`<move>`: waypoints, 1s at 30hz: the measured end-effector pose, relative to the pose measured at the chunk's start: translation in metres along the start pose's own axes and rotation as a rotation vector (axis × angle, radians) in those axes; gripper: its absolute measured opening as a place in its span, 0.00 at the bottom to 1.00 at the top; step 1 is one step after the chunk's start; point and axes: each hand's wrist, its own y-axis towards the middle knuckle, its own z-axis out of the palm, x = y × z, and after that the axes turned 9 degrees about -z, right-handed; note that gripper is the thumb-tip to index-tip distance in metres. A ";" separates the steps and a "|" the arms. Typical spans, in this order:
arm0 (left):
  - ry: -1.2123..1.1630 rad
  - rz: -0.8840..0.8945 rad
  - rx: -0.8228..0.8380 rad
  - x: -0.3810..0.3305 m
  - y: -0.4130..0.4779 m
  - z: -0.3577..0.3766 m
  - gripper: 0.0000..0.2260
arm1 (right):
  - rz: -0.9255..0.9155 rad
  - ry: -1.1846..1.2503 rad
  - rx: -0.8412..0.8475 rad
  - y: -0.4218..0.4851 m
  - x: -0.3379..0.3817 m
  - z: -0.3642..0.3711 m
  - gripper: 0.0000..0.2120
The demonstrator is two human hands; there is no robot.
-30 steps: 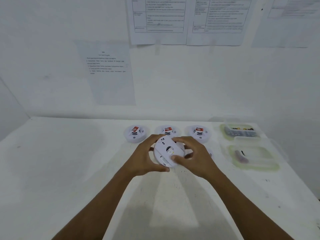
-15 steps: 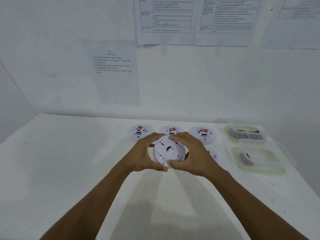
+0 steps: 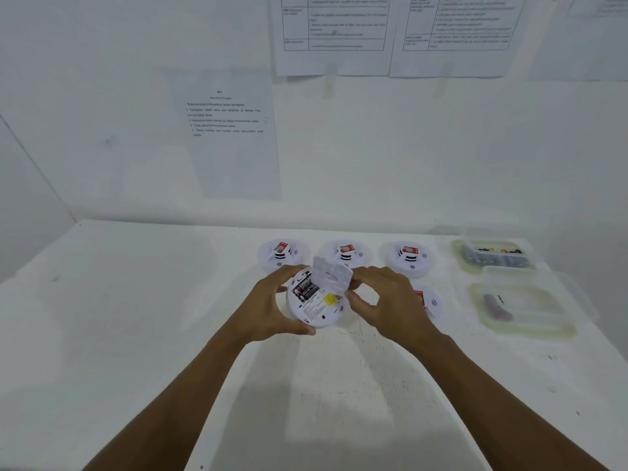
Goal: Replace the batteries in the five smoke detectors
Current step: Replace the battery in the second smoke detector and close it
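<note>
My left hand (image 3: 270, 309) grips a round white smoke detector (image 3: 319, 309) held above the table, its back facing me. The back cover (image 3: 331, 275) stands lifted off at the far edge, pinched by my right hand (image 3: 390, 302). A black battery (image 3: 306, 287) and a yellow tab (image 3: 329, 298) show inside. Three more detectors (image 3: 282, 254) (image 3: 346, 253) (image 3: 409, 258) lie in a row behind, each with a red label. A fourth detector (image 3: 431, 302) lies partly hidden behind my right hand.
At the right, a clear container (image 3: 494, 254) holds several batteries. In front of it, a second clear container (image 3: 525, 312) holds one dark battery. Printed sheets hang on the white wall behind the white table (image 3: 136, 317).
The detector's back cover, closed before, has come off and now tilts up at the far side, exposing the battery. My right hand has shifted to the right with the cover.
</note>
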 end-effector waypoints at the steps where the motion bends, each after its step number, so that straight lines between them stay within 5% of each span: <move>1: -0.001 -0.010 0.004 0.003 -0.001 0.000 0.43 | -0.013 -0.012 -0.027 -0.001 -0.001 0.004 0.10; 5: 0.011 -0.053 0.026 0.014 0.000 0.002 0.42 | 0.069 0.132 -0.086 0.001 0.002 0.019 0.06; 8: -0.004 -0.087 0.011 0.027 0.001 -0.004 0.41 | 0.249 0.260 -0.049 -0.001 -0.001 0.023 0.16; 12: -0.014 -0.122 -0.015 0.047 0.000 -0.022 0.41 | 0.436 0.240 0.207 -0.007 -0.018 0.024 0.31; 16: -0.002 -0.137 -0.018 0.055 0.000 -0.033 0.42 | 0.492 0.162 0.423 -0.007 -0.024 0.033 0.36; 25: -0.007 -0.130 0.025 0.052 0.007 -0.027 0.42 | 0.464 0.067 0.296 -0.008 -0.021 0.052 0.29; 30: 0.027 -0.093 0.155 0.034 0.013 -0.014 0.42 | 0.628 0.562 0.193 0.014 -0.003 0.040 0.19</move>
